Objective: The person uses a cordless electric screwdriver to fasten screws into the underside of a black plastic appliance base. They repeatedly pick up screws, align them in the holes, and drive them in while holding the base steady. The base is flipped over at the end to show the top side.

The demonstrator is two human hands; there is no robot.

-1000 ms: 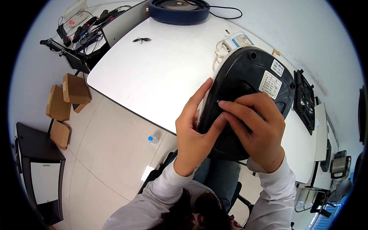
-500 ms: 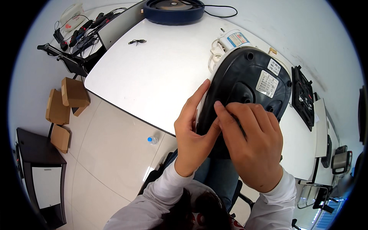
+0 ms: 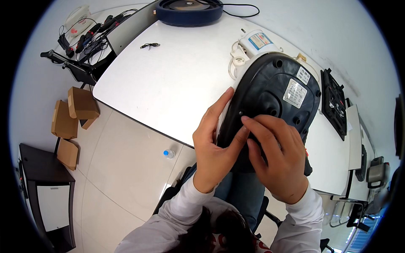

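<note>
A white appliance with a black plastic underside (image 3: 263, 90) is tilted up before me, its base with screw holes and two white labels facing me. My left hand (image 3: 215, 147) grips its left edge, fingers along the white side and thumb over the base. On the black rim a small screw-like piece (image 3: 240, 113) shows, just beyond my right fingertips. My right hand (image 3: 278, 158) is over the lower part of the base, index finger stretched toward that piece and thumb apart from it. Nothing shows between these fingers; the lower base is hidden behind them.
Behind the appliance stands a white cylindrical unit (image 3: 257, 42) with a cord. An opened black tool case (image 3: 334, 103) lies on the right. At the back is a round blue device (image 3: 190, 16); a short black cable (image 3: 150, 45) lies left. A red-and-black object (image 3: 308, 162) peeks out beside my right hand.
My right thumb and index finger have parted and drawn back slightly, uncovering the small piece on the rim. The left hand keeps its grip. The red-and-black object has come into sight.
</note>
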